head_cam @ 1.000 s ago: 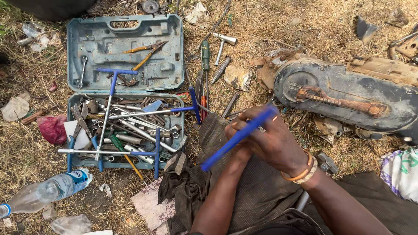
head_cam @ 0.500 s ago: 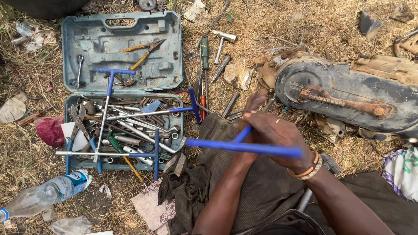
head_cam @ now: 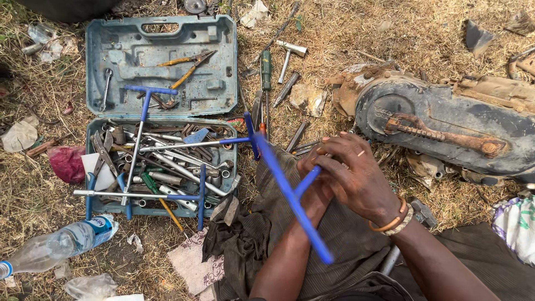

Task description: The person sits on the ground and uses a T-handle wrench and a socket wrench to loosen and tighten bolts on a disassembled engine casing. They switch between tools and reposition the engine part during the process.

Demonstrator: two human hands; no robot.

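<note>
While both hands work low over my lap, my right hand [head_cam: 359, 181] is clenched over the stem of a blue T-handle wrench [head_cam: 290, 192], fingers wrapped over the top. My left hand [head_cam: 316, 195] sits under it, mostly hidden; it looks closed on the same stem, but I cannot tell its grip for sure. The wrench's crossbar runs diagonally, from up-left of my hands down toward my left forearm. Orange bracelets [head_cam: 393, 220] on my right wrist.

Outdoors: the ground is dry straw-coloured grass [head_cam: 345, 33] and dirt, littered with scraps. A dark cloth [head_cam: 245, 245] is spread under my hands.

Left of my hands, well apart: an open grey-blue tool case [head_cam: 223, 67], lid half holding orange-handled pliers [head_cam: 186, 64], tray half heaped with sockets, spanners and more blue T-handle wrenches. One of those [head_cam: 200, 144] pokes out of the tray toward my hands.

Up-left, between case and hands: a green-handled screwdriver [head_cam: 266, 69] and a small hammer [head_cam: 290, 54] lie on the grass.

Right of my hands, near: a dirty engine casing [head_cam: 446, 131] with a rusty lever across it.

Far left and below: a clear plastic bottle [head_cam: 53, 251] lies on its side; a red rag [head_cam: 67, 163] sits just beside the case.
</note>
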